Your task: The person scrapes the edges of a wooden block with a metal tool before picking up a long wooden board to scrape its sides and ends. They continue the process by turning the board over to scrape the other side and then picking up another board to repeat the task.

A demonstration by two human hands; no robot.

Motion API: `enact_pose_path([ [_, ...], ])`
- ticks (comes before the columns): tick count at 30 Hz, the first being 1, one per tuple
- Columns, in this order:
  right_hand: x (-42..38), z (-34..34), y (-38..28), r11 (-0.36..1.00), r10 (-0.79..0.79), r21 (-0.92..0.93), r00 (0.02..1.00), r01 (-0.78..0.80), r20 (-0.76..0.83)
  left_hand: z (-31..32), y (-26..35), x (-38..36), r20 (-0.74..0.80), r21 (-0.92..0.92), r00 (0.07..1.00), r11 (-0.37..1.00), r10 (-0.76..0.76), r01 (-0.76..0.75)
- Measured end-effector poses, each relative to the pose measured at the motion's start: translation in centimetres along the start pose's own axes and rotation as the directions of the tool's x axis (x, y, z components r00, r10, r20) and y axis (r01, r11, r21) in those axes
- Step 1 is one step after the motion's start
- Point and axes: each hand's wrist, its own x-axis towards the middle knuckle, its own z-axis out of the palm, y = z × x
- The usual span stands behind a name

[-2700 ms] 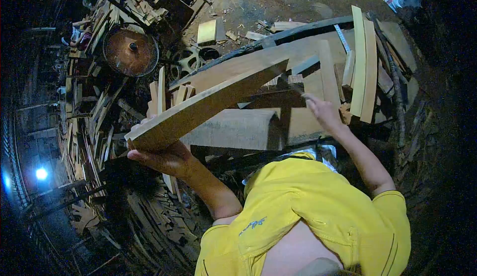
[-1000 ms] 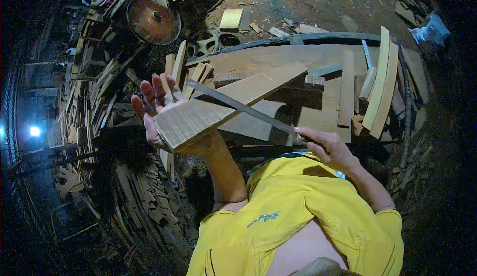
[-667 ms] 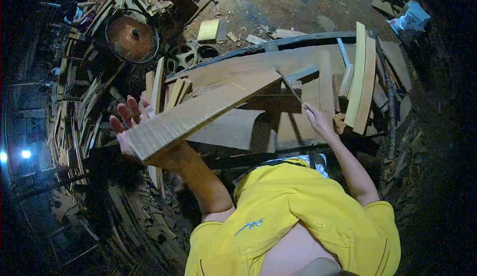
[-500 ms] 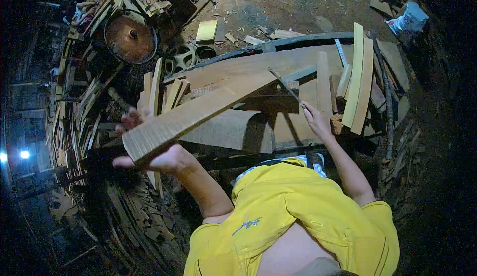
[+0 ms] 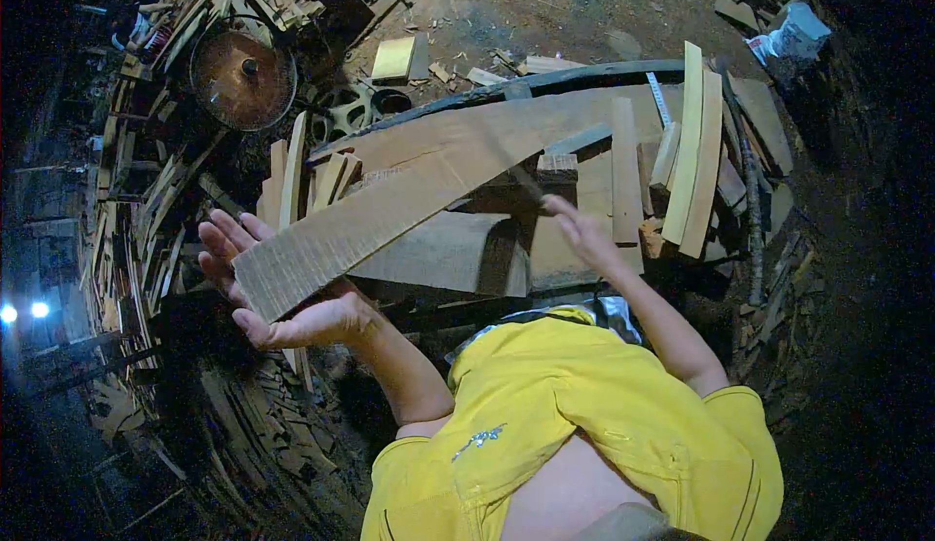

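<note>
My left hand (image 5: 326, 317) is under the near end of a long wooden plank (image 5: 380, 210), bearing it on the palm with the thumb on one side and spread fingers on the other. The plank slants up to the right, and saw-like marks run across its near end. My right hand (image 5: 584, 239) is closed around the end of a thin, dark, rod-like tool (image 5: 527, 184), smeared by motion. That tool points toward the far part of the plank; its exact kind I cannot tell. Below the plank lies a thick block of wood (image 5: 429, 254) on the bench (image 5: 565, 254).
Two long pale strips (image 5: 687, 142) and a upright board (image 5: 624, 171) lie on the bench's right side. A ruler-like strip (image 5: 658, 99) is near them. Wood scraps (image 5: 146, 239) pile up at left, beside a round rusty disc (image 5: 243, 78). A white bag (image 5: 791, 37) is far right.
My right hand has swung left with the tool, closer to the plank. The plank's near end has turned its broad face more upward, and my left fingers show more clearly.
</note>
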Motion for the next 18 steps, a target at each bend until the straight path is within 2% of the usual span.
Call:
enact_pose_path([
  [1, -1.3, -0.5, 5.1, 0.972, 0.211, -0.119, 0.977, -0.205, 0.041, 0.0, 0.0, 0.0, 0.02, -0.009, 1.0, 1.0, 0.0, 0.0],
  [2, -2.3, -1.2, 8.5, 0.887, 0.419, -0.238, 0.906, -0.395, 0.055, -0.1, -0.1, 0.1, 0.045, -0.016, 0.999, 1.0, -0.002, 0.003],
  [3, -1.4, -1.3, 7.2, 0.884, 0.427, -0.233, 0.903, -0.405, 0.052, 0.0, -0.2, 0.2, 0.053, -0.013, 0.999, 1.0, -0.009, 0.01],
  [5, -0.4, -2.1, 3.5, 0.985, 0.104, -0.124, 0.988, -0.119, -0.118, 0.3, -0.4, 0.2, 0.116, -0.174, 0.993, 0.984, -0.011, 0.031],
  [6, -0.1, -2.6, 0.5, 0.982, 0.12, -0.126, 0.983, -0.138, -0.142, 0.6, -0.4, 0.2, 0.136, -0.183, 0.99, 0.982, -0.028, 0.053],
  [7, 0.5, -3.1, -2.6, 0.945, 0.285, -0.171, 0.958, -0.28, 0.006, 1.1, -0.4, 0.2, 0.165, -0.181, 0.986, 0.982, -0.013, 0.043],
  [8, 0.5, -3.3, -4.4, 0.883, 0.445, -0.232, 0.884, -0.407, 0.143, 1.5, -0.5, 0.2, 0.192, -0.182, 0.981, 0.983, 0.002, 0.034],
  [9, -0.3, -2.6, -3.6, 0.91, 0.36, -0.264, 0.925, -0.318, 0.125, 1.7, -0.8, 0.2, 0.223, -0.307, 0.975, 0.948, -0.015, 0.085],
  [10, -1.2, -2.3, -2.1, 0.903, 0.373, -0.269, 0.923, -0.335, 0.1, 2.0, -0.8, 0.2, 0.236, -0.321, 0.971, 0.941, -0.03, 0.108],
  [12, -2.9, -1.0, 2.1, 0.884, 0.429, -0.178, 0.901, -0.433, -0.062, 2.7, -0.7, 0.2, 0.342, -0.266, 0.939, 0.961, 0.019, 0.077],
  [13, -4.7, -0.4, 6.5, 0.863, 0.475, -0.141, 0.874, -0.486, -0.105, 2.6, -1.0, 0.4, 0.356, -0.295, 0.934, 0.95, 0.013, 0.099],
  [14, -4.7, -1.2, 5.7, 0.859, 0.478, -0.138, 0.869, -0.493, -0.127, 3.6, -0.9, 0.2, 0.368, -0.309, 0.93, 0.944, 0.009, 0.113],
  [16, -4.4, -3.1, 2.3, 0.829, 0.526, -0.124, 0.836, -0.545, -0.157, 5.6, -0.2, -1.0, 0.308, -0.131, 0.951, 0.989, -0.024, 0.068],
  [17, -4.8, -3.3, 2.0, 0.88, 0.44, -0.094, 0.875, -0.465, -0.202, 6.4, -0.2, -2.2, 0.287, -0.027, 0.957, 0.999, -0.026, 0.035],
  [18, -5.0, -3.8, 1.7, 0.878, 0.442, -0.093, 0.871, -0.469, -0.215, 6.6, -0.9, -2.9, 0.295, -0.036, 0.955, 0.998, -0.03, 0.042],
])
